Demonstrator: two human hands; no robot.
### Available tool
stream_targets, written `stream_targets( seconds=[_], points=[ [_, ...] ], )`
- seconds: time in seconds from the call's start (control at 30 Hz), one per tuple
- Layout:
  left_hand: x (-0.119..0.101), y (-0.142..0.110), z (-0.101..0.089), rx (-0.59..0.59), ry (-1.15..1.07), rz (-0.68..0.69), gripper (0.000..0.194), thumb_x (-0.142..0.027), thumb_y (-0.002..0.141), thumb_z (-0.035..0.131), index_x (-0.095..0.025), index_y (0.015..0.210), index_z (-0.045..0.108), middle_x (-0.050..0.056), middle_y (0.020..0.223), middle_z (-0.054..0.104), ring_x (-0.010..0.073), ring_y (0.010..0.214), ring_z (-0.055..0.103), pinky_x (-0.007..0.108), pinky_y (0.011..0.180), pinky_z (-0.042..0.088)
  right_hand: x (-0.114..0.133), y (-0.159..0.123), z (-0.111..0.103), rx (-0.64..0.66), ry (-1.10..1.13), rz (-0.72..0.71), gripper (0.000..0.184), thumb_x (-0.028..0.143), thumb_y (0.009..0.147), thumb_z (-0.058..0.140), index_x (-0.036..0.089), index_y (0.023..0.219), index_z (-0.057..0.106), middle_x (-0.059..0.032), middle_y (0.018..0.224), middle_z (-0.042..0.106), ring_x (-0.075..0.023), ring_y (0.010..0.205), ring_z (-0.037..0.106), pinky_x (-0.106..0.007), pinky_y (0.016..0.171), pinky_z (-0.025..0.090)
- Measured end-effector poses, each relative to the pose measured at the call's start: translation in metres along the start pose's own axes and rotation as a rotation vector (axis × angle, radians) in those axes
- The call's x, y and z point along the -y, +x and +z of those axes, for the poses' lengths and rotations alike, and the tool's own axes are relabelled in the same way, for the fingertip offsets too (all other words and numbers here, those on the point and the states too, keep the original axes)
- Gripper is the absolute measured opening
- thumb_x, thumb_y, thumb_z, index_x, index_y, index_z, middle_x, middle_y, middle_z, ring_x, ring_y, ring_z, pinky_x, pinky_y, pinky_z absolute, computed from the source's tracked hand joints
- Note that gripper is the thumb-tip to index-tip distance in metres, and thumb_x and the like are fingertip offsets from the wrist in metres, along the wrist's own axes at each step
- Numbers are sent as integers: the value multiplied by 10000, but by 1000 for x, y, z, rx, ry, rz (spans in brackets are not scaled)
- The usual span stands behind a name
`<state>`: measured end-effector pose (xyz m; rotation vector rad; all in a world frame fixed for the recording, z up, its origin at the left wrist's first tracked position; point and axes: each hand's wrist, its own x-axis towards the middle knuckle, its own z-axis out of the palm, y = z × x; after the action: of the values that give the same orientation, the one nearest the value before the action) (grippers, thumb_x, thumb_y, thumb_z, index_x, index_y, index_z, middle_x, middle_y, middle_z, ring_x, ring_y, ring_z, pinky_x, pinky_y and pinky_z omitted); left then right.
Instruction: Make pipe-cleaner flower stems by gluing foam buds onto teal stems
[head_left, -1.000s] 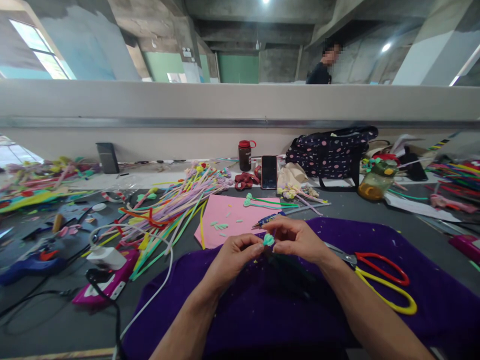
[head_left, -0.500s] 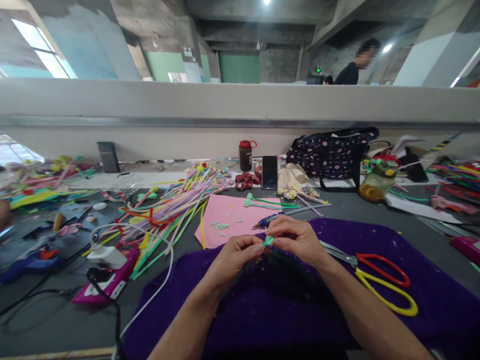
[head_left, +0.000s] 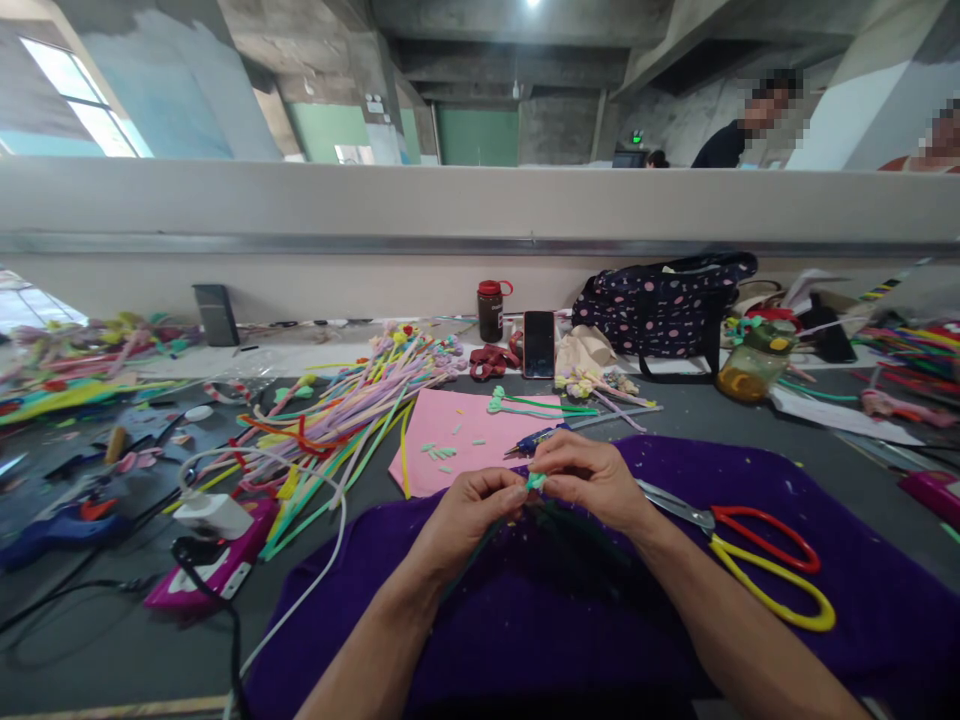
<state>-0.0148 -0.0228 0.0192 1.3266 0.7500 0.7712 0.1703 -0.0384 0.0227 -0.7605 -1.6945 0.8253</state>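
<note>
Between my two hands, over the purple cloth [head_left: 495, 620], is a small mint-green pipe-cleaner flower [head_left: 535, 482]. My left hand [head_left: 484, 505] pinches it from the left with thumb and fingertips. From the right, my right hand [head_left: 589, 478] grips it with thumb and forefinger. A thin dark green stem seems to trail below, hard to make out. Just beyond lies a pink sheet [head_left: 427, 425] with several short mint-green pieces [head_left: 439, 452] and finished-looking green-stemmed flowers [head_left: 499, 400]. A blue-handled tool [head_left: 536, 440] sits partly behind my right hand.
Scissors [head_left: 750, 540] with red and yellow handles lie right of my right forearm. Bundled pipe cleaners [head_left: 360, 400], a magenta power strip [head_left: 217, 565] with cables and a blue glue gun [head_left: 71, 530] are at left. A phone [head_left: 538, 345], bottle [head_left: 490, 312] and bag [head_left: 660, 310] stand behind.
Both hands stay nearly in place on the flower, with only slight finger movement. In the background a person has moved right, and another appears at the right edge. The hand at the far left is gone.
</note>
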Motion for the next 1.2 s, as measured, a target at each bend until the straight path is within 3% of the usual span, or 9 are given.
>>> stream_targets(
  seconds=[0.13, 0.33, 0.4, 0.6, 1.2],
  points=[
    [0, 0, 0, 0, -5, -12, 230, -343, 699, 632, -132, 614, 598, -16, 547, 467, 74, 499, 361, 208, 496, 276, -3, -2, 0, -13, 49, 31, 179, 210, 724, 650, 223, 896, 700, -41, 869, 602, -156, 787, 565, -264, 653, 457],
    [1, 0, 1, 11, 91, 28, 219, -343, 721, 611, -127, 693, 640, 7, 616, 532, 105, 585, 434, 221, 569, 317, -6, -3, -1, -149, 196, 148, 221, 246, 778, 565, 226, 977, 659, -26, 848, 589, -83, 534, 514, -201, 436, 400],
    [1, 0, 1, 3, 147, 59, 223, -342, 728, 602, -125, 720, 652, 18, 644, 551, 118, 615, 448, 231, 594, 328, -5, -2, -4, -127, 181, 149, 209, 244, 762, 583, 215, 954, 660, -21, 831, 583, -84, 548, 511, -201, 455, 396],
    [2, 1, 0, -15, 218, 117, 192, -317, 730, 597, -134, 702, 649, -1, 620, 517, 105, 593, 402, 225, 569, 303, 2, 0, -7, 115, 56, 120, 310, 242, 665, 690, 204, 970, 649, -26, 909, 543, -89, 626, 502, -221, 547, 410],
    [0, 0, 1, -12, 204, 107, 188, -316, 721, 600, -144, 719, 677, 5, 630, 550, 112, 601, 427, 225, 583, 317, 3, -2, 0, 62, -32, 163, 156, 228, 692, 666, 180, 837, 632, -6, 783, 554, -104, 628, 512, -216, 543, 405]
  ],
)
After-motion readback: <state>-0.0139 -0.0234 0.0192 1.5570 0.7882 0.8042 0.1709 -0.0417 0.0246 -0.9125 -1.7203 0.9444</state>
